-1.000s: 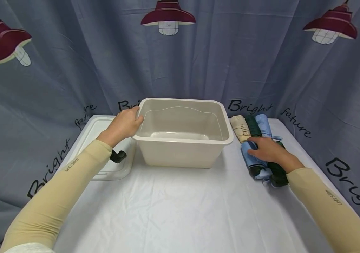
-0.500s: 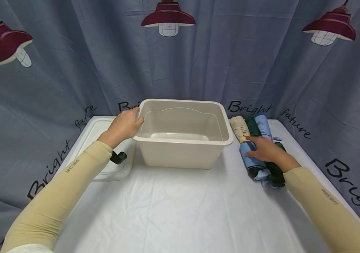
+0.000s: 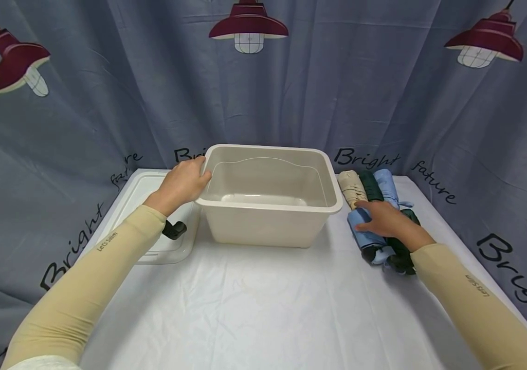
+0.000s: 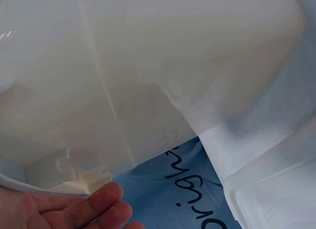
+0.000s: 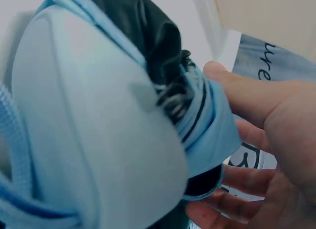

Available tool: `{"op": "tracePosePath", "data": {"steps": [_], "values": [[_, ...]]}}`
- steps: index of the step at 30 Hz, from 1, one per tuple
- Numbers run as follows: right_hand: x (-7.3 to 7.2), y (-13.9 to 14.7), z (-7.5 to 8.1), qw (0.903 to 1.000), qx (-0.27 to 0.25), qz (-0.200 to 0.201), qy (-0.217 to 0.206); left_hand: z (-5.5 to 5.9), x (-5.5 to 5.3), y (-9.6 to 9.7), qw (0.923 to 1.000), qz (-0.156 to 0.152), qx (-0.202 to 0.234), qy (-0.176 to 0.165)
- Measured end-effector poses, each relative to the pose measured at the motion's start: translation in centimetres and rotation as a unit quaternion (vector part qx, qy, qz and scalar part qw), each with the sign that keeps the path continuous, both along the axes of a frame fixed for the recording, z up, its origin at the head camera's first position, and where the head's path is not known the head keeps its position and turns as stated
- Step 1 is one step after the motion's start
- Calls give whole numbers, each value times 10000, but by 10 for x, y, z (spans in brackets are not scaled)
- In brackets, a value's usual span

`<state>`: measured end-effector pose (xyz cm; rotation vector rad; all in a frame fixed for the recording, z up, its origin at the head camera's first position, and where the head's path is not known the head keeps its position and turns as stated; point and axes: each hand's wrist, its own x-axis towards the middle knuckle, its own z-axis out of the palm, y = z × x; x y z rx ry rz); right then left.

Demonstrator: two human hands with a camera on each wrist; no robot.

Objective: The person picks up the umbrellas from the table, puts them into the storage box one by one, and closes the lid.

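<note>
A beige plastic storage box [image 3: 263, 226] stands at the middle of the table, its inside bare. My left hand [image 3: 182, 184] grips its left rim; in the left wrist view, curled fingers [image 4: 106, 197] lie under that rim. To the right of the box are several rolled folding umbrellas. My right hand [image 3: 385, 220] holds a light blue umbrella [image 3: 362, 238] in the front row, thumb on one side and fingers on the other. The right wrist view shows its pale end [image 5: 103, 135] with a strap, dark lining and ribs close by.
Behind the held umbrella lie beige [image 3: 351, 186], dark green [image 3: 371, 186] and blue [image 3: 386, 185] ones. Another dark green umbrella [image 3: 399, 252] lies under my right wrist. The white box lid [image 3: 184, 244] lies flat on the left. A grey-blue curtain [image 3: 263, 97] hangs behind the table.
My right hand has shifted slightly left, and the front light blue umbrella has moved left with it. The left hand and the box stay in place.
</note>
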<state>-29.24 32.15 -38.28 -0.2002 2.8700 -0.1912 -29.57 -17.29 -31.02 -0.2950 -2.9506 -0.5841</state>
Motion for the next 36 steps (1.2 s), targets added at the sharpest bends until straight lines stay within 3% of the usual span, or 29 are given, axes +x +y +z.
{"op": "tracePosePath", "data": {"steps": [14,26,36], "values": [[-3,2,-6,9998,-111,-127,-100,1,0,-1,9999,81,-69,29],[-2,2,-8,9987,52,-132,-496,3,0,-5,9975,59,-380,-592],[-3,-1,-4,9978,-48,-23,-666,2,-3,-7,9969,-11,-571,-541]]}}
